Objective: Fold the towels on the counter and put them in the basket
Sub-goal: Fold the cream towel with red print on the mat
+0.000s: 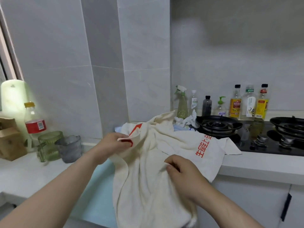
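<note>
One cream towel (148,178) with red print is being worked. Clock directions are read from its middle, with 12 pointing away from the person.

**Position.** The towel lies crumpled across the front edge of the counter (255,163). Its far part is on the worktop and its near part hangs over the edge toward 6 o'clock.

**Axis.** The long axis appears to run from about 1 o'clock, beside the gas burner (218,125), down to 6 o'clock. The row of red characters runs roughly along that line at 2 o'clock.

**Grip.** The left hand (113,142), at 10 o'clock, pinches a red-printed corner between thumb and curled fingers. The right hand (179,168), at 3 o'clock, pinches a small ridge of cloth between thumb and forefinger, with its other fingers curled.

**Progress.** This looks like an early stage. No clean fold shows, and the hands seem to be finding edges so the cloth can be spread. A pale blue cloth (181,128) at 1 o'clock, partly under the towel, is probably another one waiting. No basket can be identified. A pale blue surface (98,186) at 8 o'clock cannot be told for certain.

**Surroundings.** Sauce bottles (235,102) and a spray bottle (181,102) stand at 1 to 2 o'clock. Two glasses (49,142) and a red-labelled bottle (33,122) stand at 9 to 10 o'clock.
</note>
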A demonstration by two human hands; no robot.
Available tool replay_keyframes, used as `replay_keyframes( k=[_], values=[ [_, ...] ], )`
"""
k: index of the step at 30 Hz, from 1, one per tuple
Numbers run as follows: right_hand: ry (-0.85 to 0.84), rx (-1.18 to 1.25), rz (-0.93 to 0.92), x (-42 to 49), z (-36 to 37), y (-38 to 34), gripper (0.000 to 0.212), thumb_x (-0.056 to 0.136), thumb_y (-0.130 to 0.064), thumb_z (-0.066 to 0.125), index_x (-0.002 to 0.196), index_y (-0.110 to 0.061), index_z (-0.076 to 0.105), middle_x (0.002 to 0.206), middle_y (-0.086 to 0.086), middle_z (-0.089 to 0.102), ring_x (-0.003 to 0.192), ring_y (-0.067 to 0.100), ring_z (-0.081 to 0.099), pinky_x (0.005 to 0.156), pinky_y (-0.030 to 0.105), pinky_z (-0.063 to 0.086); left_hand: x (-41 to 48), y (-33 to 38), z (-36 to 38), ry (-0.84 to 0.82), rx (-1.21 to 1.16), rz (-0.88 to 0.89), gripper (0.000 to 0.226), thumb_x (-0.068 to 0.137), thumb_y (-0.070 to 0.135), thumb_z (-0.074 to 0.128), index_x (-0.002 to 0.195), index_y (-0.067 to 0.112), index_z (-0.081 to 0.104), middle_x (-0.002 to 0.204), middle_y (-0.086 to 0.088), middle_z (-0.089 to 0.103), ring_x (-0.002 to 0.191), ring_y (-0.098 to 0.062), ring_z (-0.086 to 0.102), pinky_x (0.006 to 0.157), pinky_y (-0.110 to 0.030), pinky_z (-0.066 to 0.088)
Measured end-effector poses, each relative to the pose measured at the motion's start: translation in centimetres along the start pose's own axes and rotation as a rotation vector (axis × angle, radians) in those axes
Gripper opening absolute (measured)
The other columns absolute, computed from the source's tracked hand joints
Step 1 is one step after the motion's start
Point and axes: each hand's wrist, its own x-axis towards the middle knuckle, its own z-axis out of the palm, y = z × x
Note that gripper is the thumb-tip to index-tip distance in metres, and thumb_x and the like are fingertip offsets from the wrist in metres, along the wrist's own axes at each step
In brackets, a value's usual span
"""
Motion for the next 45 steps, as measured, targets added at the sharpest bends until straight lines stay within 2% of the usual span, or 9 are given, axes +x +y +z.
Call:
replay_keyframes(
  k=[7,11,14,17,21,25,33,38,45],
  values=[
    [-0.019,0.131,-0.03,-2.7,1.2,-4.2,0.018,0.09,-0.012,0.056,0.078,-0.024,0.064,0.071,-0.022,0.062,0.069,-0.007,0.053,0.066,0.01,0.04,-8.1,-0.4,-0.9,0.04,-0.217,-0.098,0.033,0.075,0.029,0.07,0.081,-0.003,0.072,0.082,-0.021,0.069,0.077,-0.024,0.058,0.07,-0.034,0.041],
    [0.003,0.287,0.017,-3.6,3.6,-4.6,0.017,0.089,-0.016,0.063,0.074,-0.021,0.065,0.063,-0.018,0.059,0.062,-0.004,0.05,0.062,0.012,0.038,-10.7,-0.5,1.8,0.101,-0.168,-0.076,0.014,0.079,0.018,0.063,0.077,0.01,0.075,0.077,-0.002,0.07,0.073,-0.019,0.059,0.069,-0.03,0.042],
    [0.023,0.376,0.082,-4.1,5.5,-4.1,0.014,0.09,-0.017,0.063,0.077,-0.014,0.066,0.064,-0.012,0.058,0.063,0.0,0.049,0.061,0.015,0.039,-11.1,0.1,4.3,0.039,-0.212,-0.108,0.044,0.08,-0.008,0.052,0.097,0.026,0.075,0.096,0.004,0.075,0.086,-0.012,0.065,0.075,-0.022,0.047],
    [0.066,0.427,0.162,-4.4,6.3,-3.8,0.016,0.091,-0.02,0.063,0.077,-0.013,0.066,0.066,-0.009,0.061,0.063,0.002,0.05,0.059,0.014,0.04,-11.5,-0.1,5.5,0.015,-0.247,-0.152,0.05,0.062,0.004,0.052,0.103,0.023,0.075,0.104,-0.001,0.073,0.095,-0.017,0.065,0.073,-0.021,0.048],
    [0.121,0.341,0.187,-4.0,6.4,-3.2,0.018,0.093,-0.02,0.056,0.076,-0.016,0.059,0.071,-0.008,0.06,0.06,-0.004,0.05,0.058,0.012,0.04,-11.4,-1.5,5.1,0.005,-0.085,-0.029,0.028,0.094,0.011,0.055,0.095,0.025,0.079,0.101,0.008,0.075,0.098,-0.009,0.068,0.086,-0.023,0.049],
    [0.074,0.372,0.252,-2.3,6.6,-3.1,0.018,0.097,-0.017,0.049,0.082,-0.017,0.059,0.078,-0.008,0.06,0.071,0.005,0.053,0.063,0.016,0.04,-10.9,-2.5,4.8,0.116,-0.27,-0.118,0.041,0.09,-0.006,0.054,0.096,0.028,0.076,0.1,0.014,0.074,0.101,-0.008,0.065,0.084,-0.023,0.049],
    [0.115,0.366,0.146,-0.8,8.8,-3.0,0.015,0.096,-0.014,0.052,0.085,-0.017,0.062,0.082,-0.005,0.065,0.072,-0.001,0.057,0.066,0.012,0.044,-10.0,-3.7,4.8,0.105,-0.465,-0.153,0.034,0.076,-0.019,0.052,0.073,0.01,0.071,0.096,-0.014,0.071,0.088,-0.025,0.065,0.077,-0.032,0.05],
    [0.109,0.387,0.078,-1.1,8.9,-3.3,0.017,0.093,-0.011,0.054,0.083,-0.021,0.064,0.083,-0.006,0.067,0.075,-0.001,0.06,0.068,0.011,0.045,-10.3,-3.6,4.7,0.065,-0.477,-0.095,0.009,0.083,0.003,0.066,0.08,0.006,0.074,0.092,-0.016,0.072,0.085,-0.023,0.067,0.074,-0.03,0.051],
    [0.124,0.421,0.056,-1.5,8.6,-3.6,0.016,0.089,-0.01,0.063,0.079,-0.02,0.069,0.078,-0.009,0.071,0.07,0.002,0.063,0.063,0.011,0.047,-10.6,-3.9,5.4,0.189,-0.253,-0.037,0.022,0.075,0.022,0.08,0.077,0.006,0.065,0.07,-0.01,0.064,0.065,-0.016,0.058,0.059,-0.028,0.047]
  ],
)
